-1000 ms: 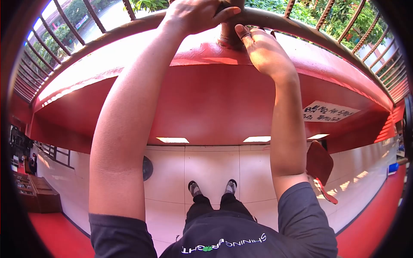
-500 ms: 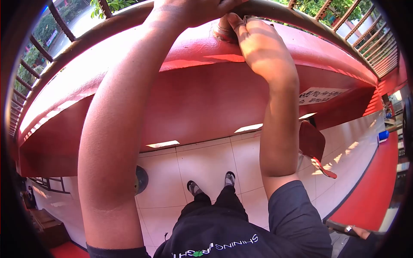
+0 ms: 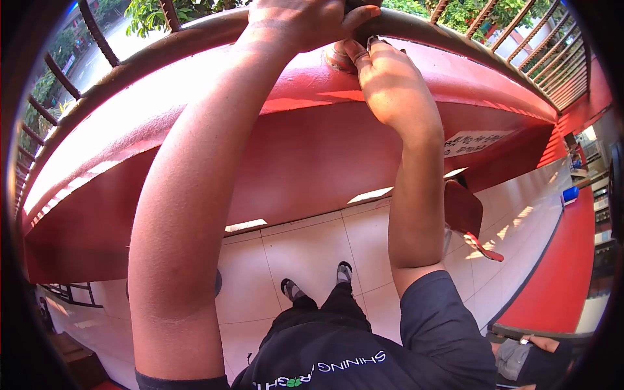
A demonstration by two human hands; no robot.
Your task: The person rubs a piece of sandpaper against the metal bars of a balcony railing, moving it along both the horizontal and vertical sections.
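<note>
My left hand [image 3: 305, 23] is at the top edge of the view, closed over the thick brown metal railing [image 3: 416, 27]. Its thumb points right along the rail, while its other fingers are partly cut off by the frame. Just below, my right hand [image 3: 393, 75] is raised beside a short round post base [image 3: 339, 57] on the pink-red parapet [image 3: 302, 84]. The right thumb and fingers are bent together under the rail, close against the post. Whatever they pinch is hidden or too small to name.
Ribbed bars [image 3: 97, 32] rise from the rail, with greenery beyond. A white sign [image 3: 478, 142] is on the red wall. A dark red chair-like object [image 3: 465, 211] stands on the tiled floor [image 3: 305, 244]. Another person's hand [image 3: 543, 342] shows at lower right, and a blue object [image 3: 570, 194] farther back.
The view has shifted slightly, so the rail and both hands sit a little lower. Both hands stay at the same post. More of the other person shows at lower right.
</note>
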